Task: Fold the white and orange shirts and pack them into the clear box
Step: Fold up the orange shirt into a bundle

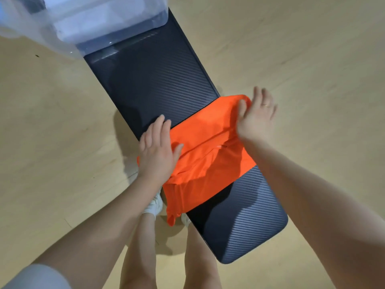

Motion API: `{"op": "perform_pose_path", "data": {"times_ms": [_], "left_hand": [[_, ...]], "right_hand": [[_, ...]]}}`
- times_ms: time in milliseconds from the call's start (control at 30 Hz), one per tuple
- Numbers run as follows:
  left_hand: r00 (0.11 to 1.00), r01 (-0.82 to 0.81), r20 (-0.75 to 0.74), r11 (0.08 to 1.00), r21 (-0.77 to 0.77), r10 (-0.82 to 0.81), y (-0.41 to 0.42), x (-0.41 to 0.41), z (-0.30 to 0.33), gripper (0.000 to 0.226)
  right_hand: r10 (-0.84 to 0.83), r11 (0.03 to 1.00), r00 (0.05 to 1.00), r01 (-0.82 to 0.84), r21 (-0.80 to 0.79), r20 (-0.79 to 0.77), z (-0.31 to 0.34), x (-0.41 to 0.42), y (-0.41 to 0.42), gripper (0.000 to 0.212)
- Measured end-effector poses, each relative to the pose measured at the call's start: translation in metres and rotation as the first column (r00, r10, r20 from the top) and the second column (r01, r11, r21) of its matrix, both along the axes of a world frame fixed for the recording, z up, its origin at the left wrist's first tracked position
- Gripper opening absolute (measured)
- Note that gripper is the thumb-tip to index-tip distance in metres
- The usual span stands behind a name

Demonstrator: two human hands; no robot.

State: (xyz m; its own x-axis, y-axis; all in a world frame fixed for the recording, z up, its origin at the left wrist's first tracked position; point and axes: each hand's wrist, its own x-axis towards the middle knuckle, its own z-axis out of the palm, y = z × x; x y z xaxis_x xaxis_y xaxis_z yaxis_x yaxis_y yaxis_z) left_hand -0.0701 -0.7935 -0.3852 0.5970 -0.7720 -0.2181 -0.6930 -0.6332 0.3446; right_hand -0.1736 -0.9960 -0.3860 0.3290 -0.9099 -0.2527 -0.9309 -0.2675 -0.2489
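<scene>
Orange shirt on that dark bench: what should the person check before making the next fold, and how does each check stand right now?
1. Bright orange fabric shirt lies on the dark textured padded bench: ok.
2. Shirt fully on the bench: not ok, one end hangs over the near edge.
3. Cloth smooth: not ok, creases show near the middle.
4. Left hand lies flat on the shirt's left edge: ok.
5. Right hand has a grip on the far corner, thumb on the cloth: ok.
6. Clear plastic storage box sits at the bench's far end; room inside: cannot tell.
</scene>
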Motion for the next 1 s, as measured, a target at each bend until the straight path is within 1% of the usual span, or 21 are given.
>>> {"op": "perform_pose_path", "data": {"times_ms": [33, 67, 133, 167, 200, 233, 267, 300, 400, 467, 500, 533, 567, 633, 700, 733, 800, 867, 933, 967, 1000], "left_hand": [[0.998, 0.05, 0.024, 0.999, 0.008, -0.05, 0.0, -0.006, -0.003, 0.064], [0.994, 0.099, 0.036, 0.995, 0.022, -0.099, 0.001, -0.012, -0.008, 0.068], [0.99, 0.135, 0.03, 0.988, 0.074, -0.138, 0.005, -0.02, -0.017, 0.071], [0.992, 0.121, 0.026, 0.987, 0.108, -0.124, 0.01, -0.022, -0.022, 0.073], [0.994, 0.098, 0.032, 0.987, 0.129, -0.103, 0.015, -0.023, -0.026, 0.074], [0.996, 0.081, 0.038, 0.986, 0.146, -0.087, 0.02, -0.023, -0.028, 0.077], [0.996, 0.074, 0.045, 0.985, 0.154, -0.081, 0.025, -0.022, -0.03, 0.081], [0.995, 0.075, 0.046, 0.983, 0.165, -0.084, 0.029, -0.021, -0.03, 0.086], [0.998, 0.052, 0.01, 0.98, 0.194, -0.055, 0.04, -0.018, -0.029, 0.101], [0.996, -0.005, -0.084, 0.984, 0.179, 0.021, 0.046, -0.017, -0.03, 0.106], [0.988, -0.041, -0.141, 0.987, 0.154, 0.063, 0.049, -0.017, -0.03, 0.107], [0.975, -0.078, -0.199, 0.991, 0.112, 0.099, 0.052, -0.018, -0.029, 0.107], [0.958, -0.118, -0.256, 0.991, 0.064, 0.131, 0.052, -0.019, -0.027, 0.104], [0.908, -0.24, -0.362, 0.97, -0.038, 0.21, 0.05, -0.023, -0.02, 0.096], [0.799, -0.44, -0.494, 0.893, -0.09, 0.344, 0.046, -0.026, -0.016, 0.088], [0.706, -0.55, -0.572, 0.832, -0.073, 0.417, 0.047, -0.026, -0.019, 0.084], [0.489, -0.703, -0.711, 0.711, 0.024, 0.506, 0.05, -0.024, -0.018, 0.075], [0.241, -0.779, -0.813, 0.606, 0.164, 0.53, 0.051, -0.024, -0.015, 0.067], [0.016, -0.822, -0.852, 0.492, 0.287, 0.524, 0.052, -0.024, -0.013, 0.067], [-0.071, -0.827, -0.861, 0.452, 0.333, 0.503, 0.054, -0.023, -0.016, 0.069], [-0.136, -0.828, -0.869, 0.427, 0.363, 0.475, 0.057, -0.022, -0.024, 0.074]], "right_hand": [[0.196, 0.98, 0.98, -0.195, -0.047, 0.036, 0.004, 0.0, 0.017, 0.056], [0.389, 0.921, 0.918, -0.385, -0.063, 0.08, 0.008, 0.0, 0.035, 0.058], [0.691, 0.721, 0.715, -0.691, -0.049, 0.105, 0.002, -0.003, 0.065, 0.059], [0.779, 0.627, 0.623, -0.778, -0.045, 0.078, -0.004, -0.005, 0.073, 0.058], [0.828, 0.561, 0.56, -0.827, -0.043, 0.034, -0.011, -0.007, 0.075, 0.058], [0.845, 0.534, 0.535, -0.844, -0.04, -0.01, -0.017, -0.009, 0.071, 0.057], [0.84, 0.538, 0.539, -0.842, -0.034, -0.056, -0.022, -0.011, 0.064, 0.056], [0.819, 0.567, 0.567, -0.823, -0.03, -0.091, -0.025, -0.014, 0.056, 0.057], [0.652, 0.756, 0.746, -0.652, 0.047, -0.137, -0.023, -0.032, 0.025, 0.061], [0.506, 0.862, 0.837, -0.48, 0.165, -0.208, -0.018, -0.048, 0.007, 0.062], [0.465, 0.882, 0.851, -0.423, 0.205, -0.246, -0.015, -0.053, 0.004, 0.062], [0.453, 0.889, 0.855, -0.41, 0.204, -0.254, -0.011, -0.056, 0.006, 0.063], [0.468, 0.882, 0.854, -0.438, 0.173, -0.227, -0.006, -0.056, 0.011, 0.065], [0.543, 0.839, 0.833, -0.537, 0.087, -0.108, 0.005, -0.049, 0.032, 0.067], [0.653, 0.757, 0.757, -0.652, 0.042, -0.004, 0.013, -0.04, 0.06, 0.062], [0.711, 0.702, 0.703, -0.711, 0.034, 0.024, 0.015, -0.035, 0.075, 0.06], [0.804, 0.592, 0.593, -0.805, 0.02, 0.051, 0.014, -0.026, 0.1, 0.057], [0.847, 0.527, 0.527, -0.849, 0.018, 0.061, 0.009, -0.021, 0.117, 0.056], [0.859, 0.508, 0.51, -0.86, 0.038, 0.049, 0.0, -0.02, 0.129, 0.056], [0.858, 0.511, 0.513, -0.858, 0.048, 0.029, -0.006, -0.022, 0.132, 0.056], [0.856, 0.516, 0.517, -0.855, 0.056, 0.0, -0.011, -0.025, 0.133, 0.057]]}}
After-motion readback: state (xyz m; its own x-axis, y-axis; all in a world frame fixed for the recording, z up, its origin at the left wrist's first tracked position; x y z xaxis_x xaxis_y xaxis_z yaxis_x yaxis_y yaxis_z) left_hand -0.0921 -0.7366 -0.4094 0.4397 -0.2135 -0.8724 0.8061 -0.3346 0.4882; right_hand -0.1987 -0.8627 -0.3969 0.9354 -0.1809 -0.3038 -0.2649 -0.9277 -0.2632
